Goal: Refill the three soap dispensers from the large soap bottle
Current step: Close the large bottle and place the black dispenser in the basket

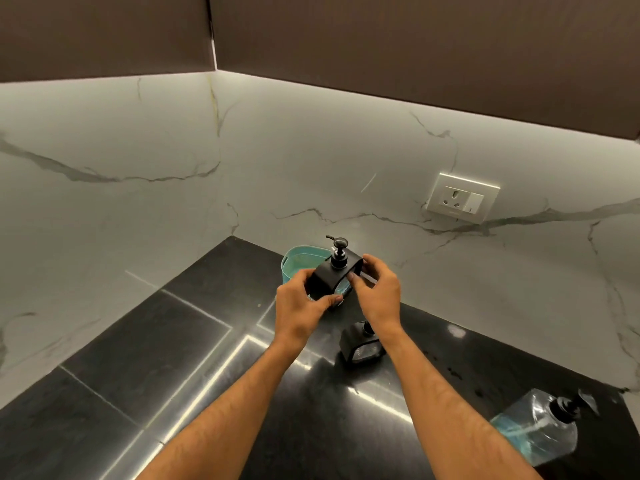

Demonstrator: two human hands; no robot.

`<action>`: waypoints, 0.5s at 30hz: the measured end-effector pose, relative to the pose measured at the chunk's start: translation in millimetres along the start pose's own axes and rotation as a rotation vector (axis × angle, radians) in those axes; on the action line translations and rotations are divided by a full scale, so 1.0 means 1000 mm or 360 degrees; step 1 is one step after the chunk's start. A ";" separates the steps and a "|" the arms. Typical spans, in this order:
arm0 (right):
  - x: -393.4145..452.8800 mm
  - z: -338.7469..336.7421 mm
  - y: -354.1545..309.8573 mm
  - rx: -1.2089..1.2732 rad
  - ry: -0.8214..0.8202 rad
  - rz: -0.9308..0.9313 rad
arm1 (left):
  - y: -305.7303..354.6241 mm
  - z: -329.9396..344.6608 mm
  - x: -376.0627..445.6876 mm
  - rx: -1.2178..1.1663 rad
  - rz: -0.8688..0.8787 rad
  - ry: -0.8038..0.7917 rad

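No readable text, label, brand or number seen anywhere. Black dispenser (334,275) gripped between fingers (356,276): no marking legible. Large soap bottle (540,427), well right of fingers: no label visible. Wall socket (462,201): faint mark, unreadable.

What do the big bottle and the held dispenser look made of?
Big bottle: clear glossy plastic, probably; blue soap shows through. Held dispenser: matte black shell, plastic by its look, with a see-through window showing blue; both hands grip it.
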State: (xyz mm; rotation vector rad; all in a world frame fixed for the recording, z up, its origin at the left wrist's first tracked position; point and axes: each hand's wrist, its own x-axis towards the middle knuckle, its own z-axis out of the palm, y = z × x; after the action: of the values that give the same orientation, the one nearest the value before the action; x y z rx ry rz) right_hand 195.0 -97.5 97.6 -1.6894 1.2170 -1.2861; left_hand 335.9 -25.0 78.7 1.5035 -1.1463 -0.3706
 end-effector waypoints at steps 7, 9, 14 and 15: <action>0.016 0.038 0.009 0.0048 -0.0082 0.0029 | -0.012 0.006 0.027 -0.0035 -0.0111 0.0128; 0.022 0.048 0.012 0.0053 -0.0101 0.0041 | -0.015 0.009 0.036 -0.0036 -0.0120 0.0145; 0.040 0.068 0.020 0.0071 -0.0197 0.0114 | -0.026 0.017 0.058 -0.0010 -0.0166 0.0205; 0.044 0.071 0.023 0.0074 -0.0210 0.0128 | -0.029 0.018 0.062 0.0000 -0.0184 0.0218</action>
State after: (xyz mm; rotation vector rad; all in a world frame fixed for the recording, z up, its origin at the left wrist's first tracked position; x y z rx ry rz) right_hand 260.4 -147.5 71.4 -1.6481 1.1567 -1.1283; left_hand 364.6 -89.5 69.7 1.5743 -0.9544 -0.3401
